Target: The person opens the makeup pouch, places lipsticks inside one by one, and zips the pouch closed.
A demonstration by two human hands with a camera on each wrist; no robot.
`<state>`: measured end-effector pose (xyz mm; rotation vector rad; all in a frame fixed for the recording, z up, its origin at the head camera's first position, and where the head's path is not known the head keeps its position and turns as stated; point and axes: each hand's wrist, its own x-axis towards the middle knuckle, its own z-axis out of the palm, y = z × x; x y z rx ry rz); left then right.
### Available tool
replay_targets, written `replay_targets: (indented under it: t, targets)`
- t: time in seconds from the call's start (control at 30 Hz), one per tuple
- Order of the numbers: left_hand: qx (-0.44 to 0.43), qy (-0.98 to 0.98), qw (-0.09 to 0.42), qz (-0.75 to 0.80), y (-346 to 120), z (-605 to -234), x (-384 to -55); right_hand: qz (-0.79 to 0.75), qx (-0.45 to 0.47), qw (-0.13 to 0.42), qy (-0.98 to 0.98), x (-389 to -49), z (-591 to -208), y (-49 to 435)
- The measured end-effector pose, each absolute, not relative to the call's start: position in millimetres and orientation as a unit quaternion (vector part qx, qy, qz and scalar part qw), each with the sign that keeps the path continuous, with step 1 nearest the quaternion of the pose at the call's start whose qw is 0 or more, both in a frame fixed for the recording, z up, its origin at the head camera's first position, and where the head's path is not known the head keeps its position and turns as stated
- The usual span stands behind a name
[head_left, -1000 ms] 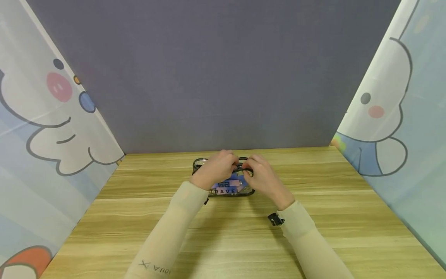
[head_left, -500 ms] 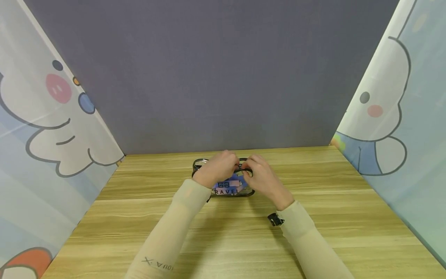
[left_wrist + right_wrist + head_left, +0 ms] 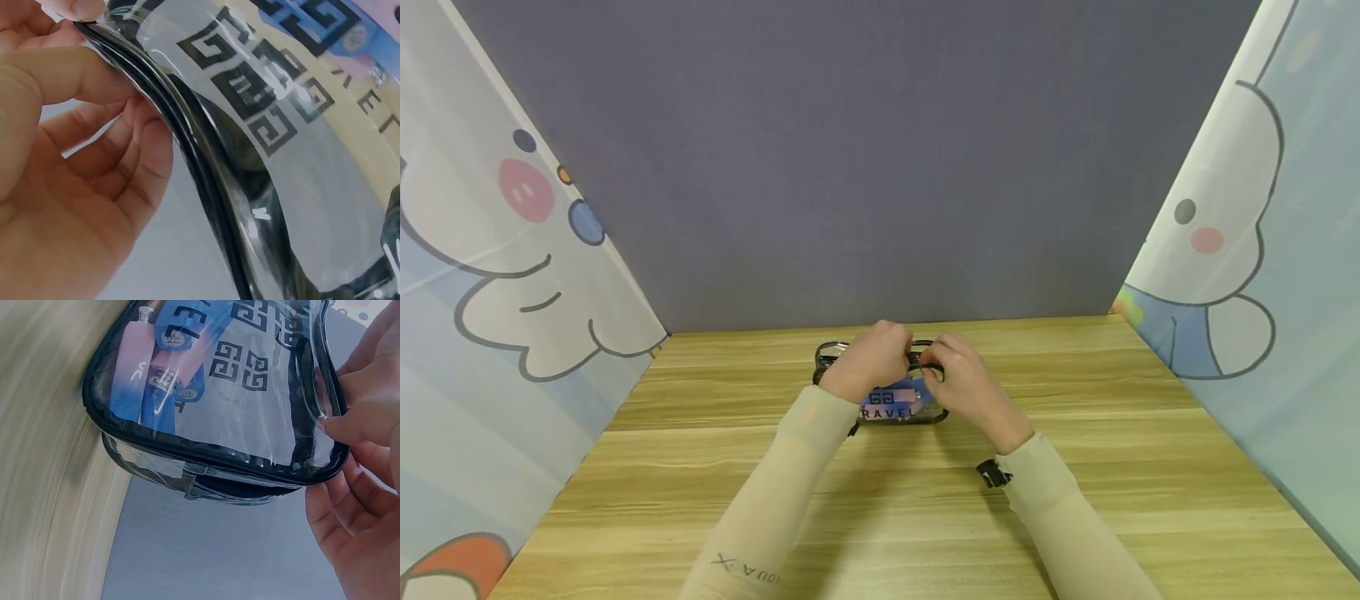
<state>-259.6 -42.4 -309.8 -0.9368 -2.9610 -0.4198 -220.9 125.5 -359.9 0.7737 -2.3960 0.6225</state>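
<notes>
A clear travel pouch [image 3: 891, 414] with black piping and printed lettering stands on the table. Inside it are several pink-and-blue tube-shaped items [image 3: 132, 369]. My left hand [image 3: 874, 358] is bent over the pouch's top; in the left wrist view its thumb and index finger pinch the black zipper edge [image 3: 187, 134]. Whether a zipper pull is between them is hidden. My right hand [image 3: 964, 383] pinches the top right corner of the pouch, thumb on the printed face and fingers behind. A stretch of black zipper [image 3: 244, 486] shows along the pouch's end.
The pouch stands near the back of the wood-grain table [image 3: 910, 517], in front of a grey panel [image 3: 880, 167]. Cartoon-printed curtains [image 3: 1213, 333] flank both sides. A black strap piece [image 3: 995, 473] shows at the right cuff.
The left fingertips have drawn slightly left, away from the right hand, and the left sleeve has shifted a little right. The right hand keeps its hold on the pouch corner.
</notes>
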Motion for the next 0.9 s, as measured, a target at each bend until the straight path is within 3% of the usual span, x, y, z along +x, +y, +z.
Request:
replay_targets:
  t: [0.9]
  targets:
    - [-0.265,-0.956,0.007,-0.124,-44.3,-304.7,-256.6,0.23,0.276,0.267,-0.894,-219.1,-358.6,124.7]
